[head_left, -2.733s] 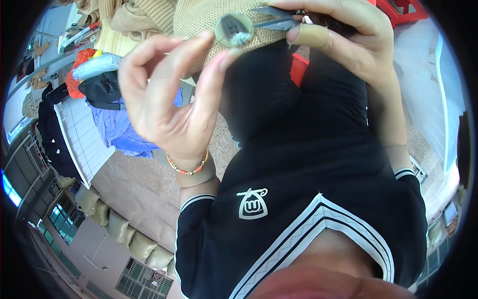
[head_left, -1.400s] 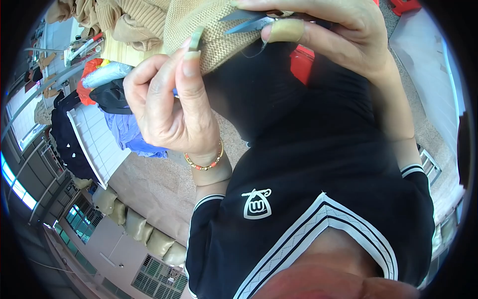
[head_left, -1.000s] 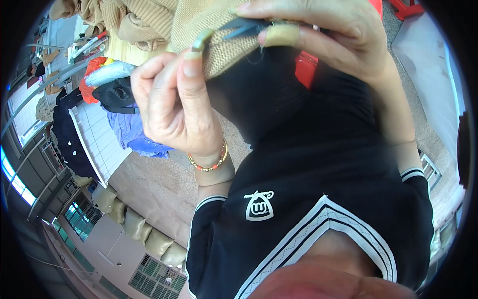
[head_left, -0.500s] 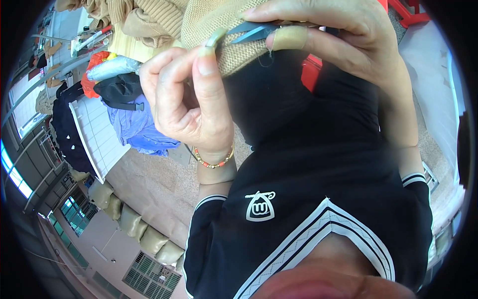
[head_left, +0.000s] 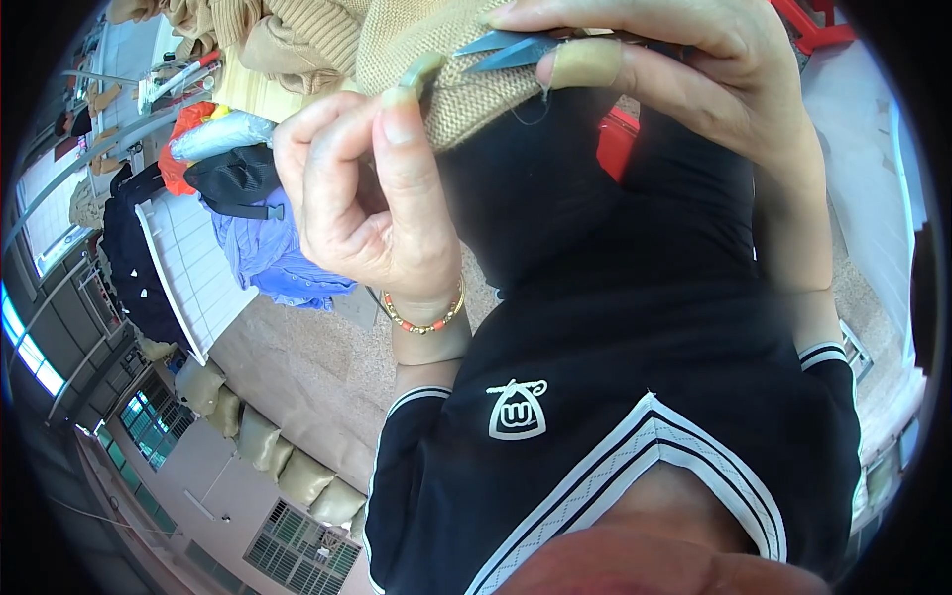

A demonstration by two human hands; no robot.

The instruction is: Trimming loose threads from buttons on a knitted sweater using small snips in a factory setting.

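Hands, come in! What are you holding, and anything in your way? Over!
Left hand: pinching greenish disc, edge-on. Right hand: holding scissors, blades apart, over tan knit. Possible snag: loose thread dangling by right hand.

Ten o'clock: black bag [head_left: 230, 178] is overlapping blue garment [head_left: 268, 253]. Eight o'clock: plump sacks [head_left: 260, 441] are lining a pale wall [head_left: 255, 486].

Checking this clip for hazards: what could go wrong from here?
1. The snips are open right at the tan knit; closing them could nick it, though contact is unclear.
2. Their tips point toward the left hand pinching the button, so a slip might cut it.
3. A loose thread dangles by the right hand and might snag.
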